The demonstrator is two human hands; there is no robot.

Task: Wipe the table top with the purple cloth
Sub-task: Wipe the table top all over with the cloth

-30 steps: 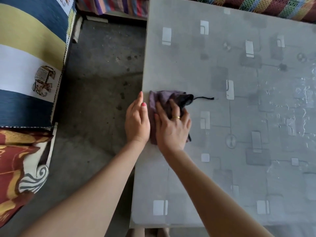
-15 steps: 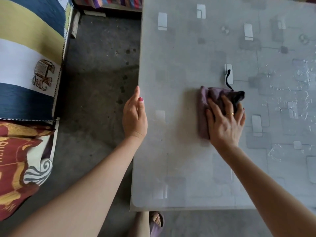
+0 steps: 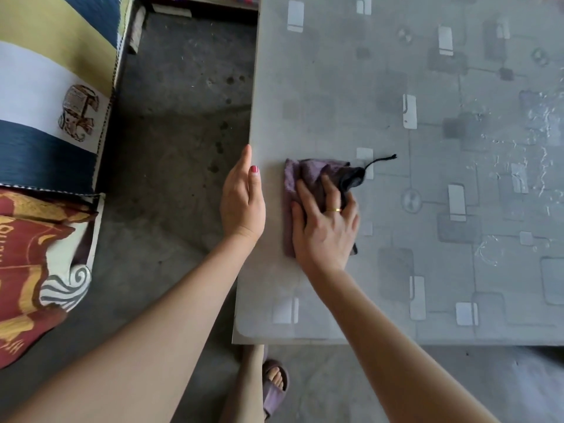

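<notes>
I stand at the near left corner of a grey table top point(image 3: 396, 87) covered with a smooth sheet that has a pattern of pale and dark rounded squares joined by thin lines. On its far right part the sheet shines with small wrinkles. Under the table and to its left is a dark grey concrete floor point(image 3: 183, 117) with some spots. At the left edge of the view lies a striped fabric point(image 3: 45, 71) in blue, yellow and white with a small brown elephant drawing, and below it a red and gold cushion point(image 3: 27, 270). The cushion has gold letters, but I cannot read them. Near the table edge below I see my foot in a purple slipper point(image 3: 274, 389).

The crumpled purple cloth point(image 3: 300, 178) lies on the table close to the left edge. It is soft, folded in a rough rectangle, with a dark part and a thin black string point(image 3: 380, 160) at its far right corner.

My right hand point(image 3: 325, 224) presses flat on the cloth, fingers straight and a little spread. My left hand point(image 3: 242, 203) rests at the left table edge, fingers straight and together, thumb on the top.
</notes>
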